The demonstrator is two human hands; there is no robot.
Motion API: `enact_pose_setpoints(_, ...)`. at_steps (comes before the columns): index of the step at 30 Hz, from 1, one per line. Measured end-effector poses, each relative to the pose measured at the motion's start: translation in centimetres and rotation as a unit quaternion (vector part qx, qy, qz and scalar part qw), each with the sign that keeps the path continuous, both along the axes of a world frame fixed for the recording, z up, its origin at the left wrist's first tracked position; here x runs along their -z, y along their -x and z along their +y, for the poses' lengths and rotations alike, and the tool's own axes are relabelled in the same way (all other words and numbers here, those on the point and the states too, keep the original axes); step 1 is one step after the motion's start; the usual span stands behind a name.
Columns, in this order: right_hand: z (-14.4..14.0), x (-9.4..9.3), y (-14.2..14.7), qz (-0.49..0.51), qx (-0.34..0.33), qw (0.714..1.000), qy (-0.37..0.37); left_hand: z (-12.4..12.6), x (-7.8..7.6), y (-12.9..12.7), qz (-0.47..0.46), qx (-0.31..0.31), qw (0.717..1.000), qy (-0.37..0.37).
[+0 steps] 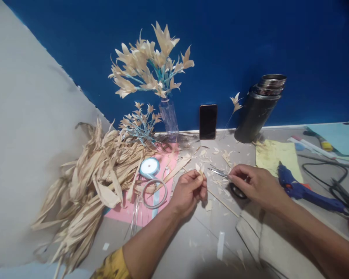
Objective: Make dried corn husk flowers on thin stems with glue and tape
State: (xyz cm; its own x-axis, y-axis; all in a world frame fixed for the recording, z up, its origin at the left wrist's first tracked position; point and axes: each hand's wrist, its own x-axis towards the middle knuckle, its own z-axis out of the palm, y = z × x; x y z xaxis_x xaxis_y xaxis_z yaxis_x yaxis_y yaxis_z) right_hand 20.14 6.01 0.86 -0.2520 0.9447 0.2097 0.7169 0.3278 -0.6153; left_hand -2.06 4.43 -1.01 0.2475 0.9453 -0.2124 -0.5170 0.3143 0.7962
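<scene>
Against a deep blue wall, the grey worktop (203, 240) is littered with pale trimmings beside a heap of dry tan corn husks (87, 186). My left hand (189, 192) pinches a small pale husk petal (198, 169) between closed fingertips; it looks feather-light, papery and easily torn, so I judge a gentle hold at its base best. My right hand (257, 185) is closed on slim steel scissors (221, 173), blades pointing at the petal.

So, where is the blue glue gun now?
In the head view, the blue glue gun lies on the table's right side, just beyond the right hand, beside the yellow paper.
</scene>
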Motion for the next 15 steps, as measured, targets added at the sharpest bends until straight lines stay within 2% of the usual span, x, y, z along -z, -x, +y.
enact_pose_setpoints(2,-0.1,0.0,0.1,-0.015,-0.007,1.0,0.008,-0.3,0.1,-0.4,0.027,0.009,1.0,-0.007)
enact_pose_setpoints(5,-0.3,-0.1,0.3,-0.042,-0.007,0.999,0.021,-0.7,0.1,-0.8,0.087,-0.011,0.996,-0.029)
enact_pose_setpoints(10,-0.3,-0.1,0.4,-0.069,-0.014,0.997,0.03,-1.3,-0.7,-0.7,0.205,-0.041,0.974,-0.091)
enact_pose_setpoints(15,-0.3,0.1,0.3,-0.124,-0.014,0.992,0.034,-1.6,-1.1,-0.8,0.231,-0.073,0.964,-0.113)
